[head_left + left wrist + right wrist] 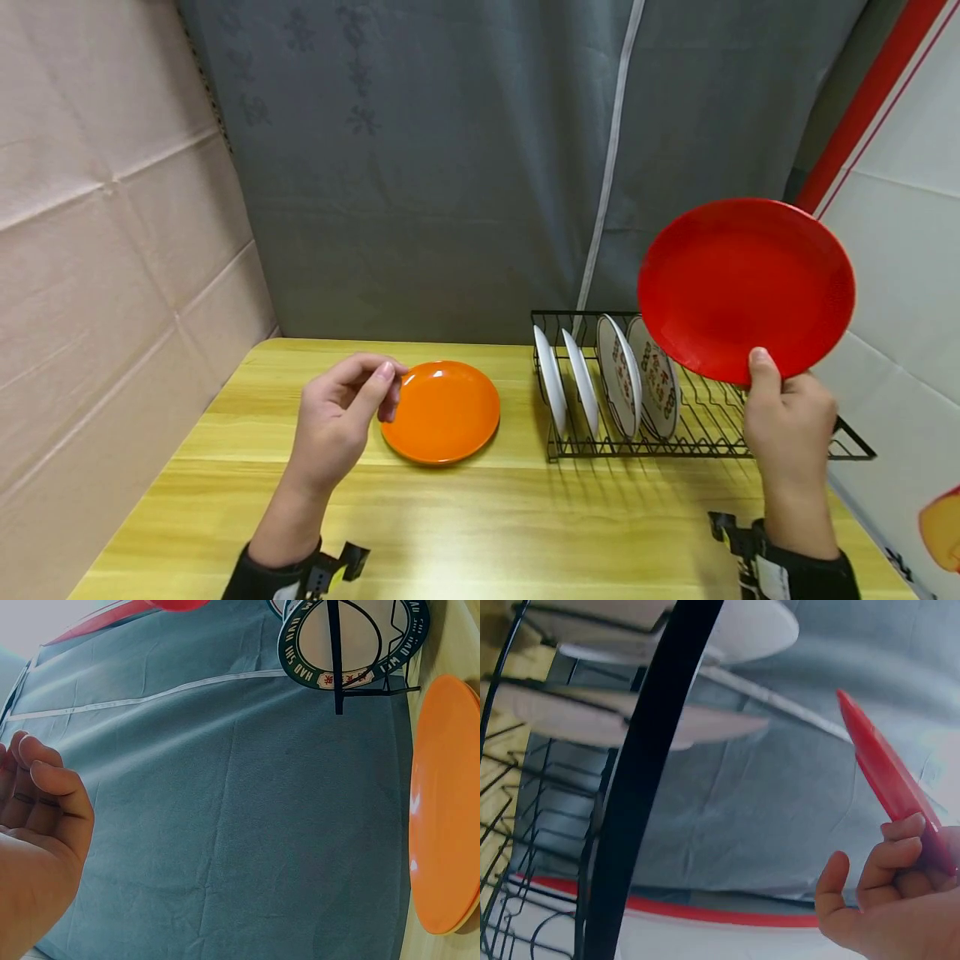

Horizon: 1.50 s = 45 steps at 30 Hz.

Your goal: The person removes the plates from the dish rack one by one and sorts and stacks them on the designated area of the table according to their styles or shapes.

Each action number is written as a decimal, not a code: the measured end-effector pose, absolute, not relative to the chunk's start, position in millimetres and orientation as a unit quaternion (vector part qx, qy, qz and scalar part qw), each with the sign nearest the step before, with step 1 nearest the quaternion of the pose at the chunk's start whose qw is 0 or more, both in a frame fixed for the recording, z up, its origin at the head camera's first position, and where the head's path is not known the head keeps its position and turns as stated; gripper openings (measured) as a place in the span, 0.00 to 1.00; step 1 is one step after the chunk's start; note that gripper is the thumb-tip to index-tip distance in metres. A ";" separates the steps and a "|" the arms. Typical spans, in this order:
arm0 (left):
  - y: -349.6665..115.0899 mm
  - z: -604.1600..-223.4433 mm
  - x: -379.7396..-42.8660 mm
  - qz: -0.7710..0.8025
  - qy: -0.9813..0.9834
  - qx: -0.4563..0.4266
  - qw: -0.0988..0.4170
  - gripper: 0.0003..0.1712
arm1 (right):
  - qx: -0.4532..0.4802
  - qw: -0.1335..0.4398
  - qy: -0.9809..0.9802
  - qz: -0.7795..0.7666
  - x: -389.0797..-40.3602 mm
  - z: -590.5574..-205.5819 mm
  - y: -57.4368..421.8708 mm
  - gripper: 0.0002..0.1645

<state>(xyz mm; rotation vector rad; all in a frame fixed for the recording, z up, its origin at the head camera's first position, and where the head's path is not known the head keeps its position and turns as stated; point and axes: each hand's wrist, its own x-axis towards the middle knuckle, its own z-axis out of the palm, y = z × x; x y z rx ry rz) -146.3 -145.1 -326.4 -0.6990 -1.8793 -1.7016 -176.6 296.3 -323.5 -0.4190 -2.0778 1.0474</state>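
My right hand (791, 417) holds a red plate (746, 287) by its lower edge, thumb on the face, raised above the right part of a black wire dish rack (720, 454). In the right wrist view the red plate (889, 769) appears nearly edge-on, with fingers curled against it. My left hand (337, 417) is in the air beside an orange plate (442, 412) that lies on the table. Its fingers are loosely bent and hold nothing, as the left wrist view of the hand (45, 817) also shows. A lighter rim shows along the orange plate's (446, 810) underside.
Several plates stand upright in the rack's left half, among them a white plate (550, 379) and a patterned plate (654, 379). A grey curtain (412, 167) hangs behind the wooden table (480, 533). Pale walls rise at left and right.
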 end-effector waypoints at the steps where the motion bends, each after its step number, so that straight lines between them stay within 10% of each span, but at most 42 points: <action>1: -144.7 -326.2 -146.0 -0.627 -0.692 -0.256 0.251 0.10 | -0.161 0.373 -0.814 0.415 -176.0 -322.9 292.8 0.31; 28: -132.3 -328.1 -145.8 -0.616 -0.706 -0.284 0.201 0.10 | 0.180 0.198 -0.822 0.502 -137.2 -312.0 214.3 0.18; 45: -125.7 -329.0 -142.2 -0.560 -0.751 -0.331 0.111 0.08 | 0.213 0.170 -0.820 0.503 -128.3 -312.8 202.5 0.18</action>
